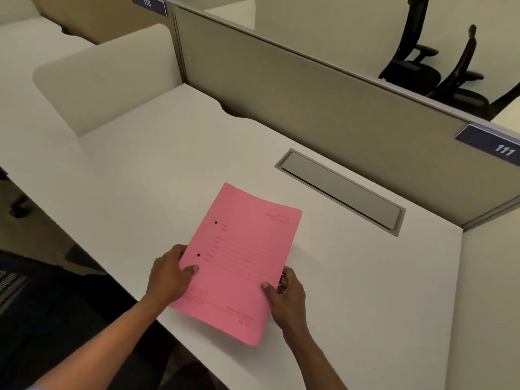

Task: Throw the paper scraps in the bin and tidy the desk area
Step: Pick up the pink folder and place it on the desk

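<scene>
Pink folder sits at near edge of white desk, w/ its near end overhanging. Left hand grips its left edge, thumb on top; right hand grips right edge likewise. Grey cable hatch lies just beyond, shut.

**Pink on white, grey behind**

The flat pink card folder carries faint darker-pink printed lines and two black punch holes. It lies on the plain white desk top. Far right, a dull grey cable-tray lid; behind, a beige-grey partition panel; navy number plate, white digits; black office chairs.
</scene>
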Demonstrator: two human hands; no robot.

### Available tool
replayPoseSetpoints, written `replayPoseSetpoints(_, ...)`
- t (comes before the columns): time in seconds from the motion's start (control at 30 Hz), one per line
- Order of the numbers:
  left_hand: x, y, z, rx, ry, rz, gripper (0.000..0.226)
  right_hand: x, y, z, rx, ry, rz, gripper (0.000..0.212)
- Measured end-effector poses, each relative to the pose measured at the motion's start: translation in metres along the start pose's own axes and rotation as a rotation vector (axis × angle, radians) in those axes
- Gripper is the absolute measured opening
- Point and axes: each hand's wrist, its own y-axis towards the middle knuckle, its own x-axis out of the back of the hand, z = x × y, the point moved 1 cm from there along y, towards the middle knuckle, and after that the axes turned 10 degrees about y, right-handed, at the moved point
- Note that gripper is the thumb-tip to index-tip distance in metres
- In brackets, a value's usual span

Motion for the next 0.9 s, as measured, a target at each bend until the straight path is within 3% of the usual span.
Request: replayPoseSetpoints(0.9,0.059,0.348,-0.075,-0.116,0.145,0.045,0.043,-0.12,0.277,0.104,-0.033,-0.041,-0.048,0.042)
